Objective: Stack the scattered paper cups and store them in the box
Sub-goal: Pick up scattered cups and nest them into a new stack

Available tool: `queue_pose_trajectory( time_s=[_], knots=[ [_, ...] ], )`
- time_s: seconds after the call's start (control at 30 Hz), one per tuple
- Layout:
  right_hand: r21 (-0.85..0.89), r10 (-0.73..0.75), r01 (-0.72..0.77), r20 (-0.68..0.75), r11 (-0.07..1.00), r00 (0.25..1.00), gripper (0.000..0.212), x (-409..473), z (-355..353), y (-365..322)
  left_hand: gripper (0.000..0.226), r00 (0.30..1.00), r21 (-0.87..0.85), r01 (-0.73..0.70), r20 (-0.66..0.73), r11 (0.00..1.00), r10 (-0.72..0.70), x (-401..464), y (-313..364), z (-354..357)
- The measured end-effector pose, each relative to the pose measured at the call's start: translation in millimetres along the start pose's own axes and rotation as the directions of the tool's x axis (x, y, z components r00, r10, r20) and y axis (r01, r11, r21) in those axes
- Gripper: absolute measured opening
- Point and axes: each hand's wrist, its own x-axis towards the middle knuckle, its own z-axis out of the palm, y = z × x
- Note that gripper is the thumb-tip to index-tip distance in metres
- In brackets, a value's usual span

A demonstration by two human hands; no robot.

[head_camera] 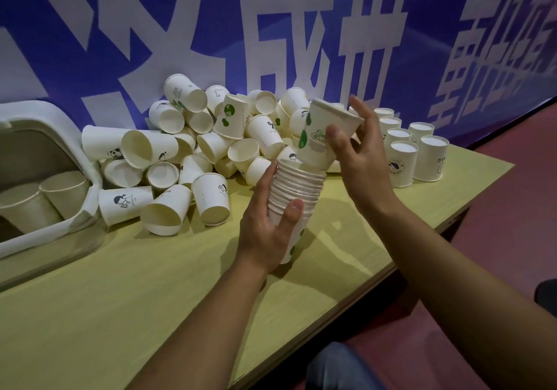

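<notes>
My left hand (272, 218) grips a tall stack of nested white paper cups (297, 187), held upright above the table. My right hand (358, 148) pinches a single white cup with green print (319, 136) by its rim, tilted, its base entering the top of the stack. A pile of scattered white cups (211, 142) lies on the table behind, against the banner. The white foam box (75, 136) sits at the left edge, with stacked cups (45, 200) lying inside it.
Several cups stand upside down in rows (416, 154) at the back right of the yellow-green table (150, 284). A blue banner with white characters (271, 28) closes off the back. The table's front edge runs diagonally, with red floor (497, 239) to the right.
</notes>
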Motion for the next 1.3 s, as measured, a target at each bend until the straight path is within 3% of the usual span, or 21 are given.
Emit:
queue_pose_trajectory(
  time_s=[0.13, 0.23, 0.43, 0.53, 0.63, 0.73, 0.87, 0.97, 1.1, 1.3],
  knots=[
    [-0.143, 0.040, -0.014, 0.179, 0.990, 0.983, 0.062, -15, 15, 12, 0.059, 1.000, -0.012, 0.004, -0.022, 1.000, -0.004, -1, 1, 1],
    [-0.276, 0.042, 0.012, 0.186, 0.961, 0.982, 0.063, -32, 23, 33, 0.061, 0.998, -0.081, 0.037, -0.051, 0.996, -0.042, 0, -3, 1],
    [-0.204, 0.110, -0.061, 0.241, 0.977, 0.964, 0.058, -36, 21, 49, 0.067, 0.996, -0.118, 0.071, -0.051, 0.991, -0.077, 1, -5, 2],
    [-0.096, 0.073, -0.056, 0.184, 0.994, 0.980, 0.055, -19, 16, 51, 0.071, 0.994, -0.117, 0.080, -0.062, 0.990, -0.088, 1, -7, 2],
    [-0.205, 0.013, 0.001, 0.066, 0.979, 0.998, 0.035, 12, 12, 55, 0.070, 0.994, -0.108, 0.088, -0.060, 0.990, -0.095, 1, -7, 3],
    [-0.431, -0.066, 0.067, 0.016, 0.900, 0.998, 0.027, 50, 9, 67, 0.068, 0.995, -0.090, 0.075, -0.055, 0.993, -0.080, 1, -7, 3],
    [-0.718, -0.070, 0.073, 0.034, 0.692, 0.997, 0.035, 92, 9, 80, 0.068, 0.996, -0.086, 0.066, -0.052, 0.994, -0.070, 2, -6, 2],
    [-0.784, -0.016, 0.062, 0.067, 0.617, 0.998, 0.044, 111, 10, 84, 0.064, 0.997, -0.081, 0.059, -0.051, 0.995, -0.063, 2, -6, 2],
    [-0.780, 0.035, 0.048, 0.089, 0.625, 0.995, 0.047, 115, 14, 88, 0.066, 0.998, -0.065, 0.050, -0.044, 0.997, -0.053, 2, -5, 2],
    [-0.586, -0.097, 0.073, -0.010, 0.807, 0.995, 0.045, 98, 22, 75, 0.068, 0.998, -0.078, 0.050, -0.033, 0.996, -0.053, 3, -6, 2]
  ],
)
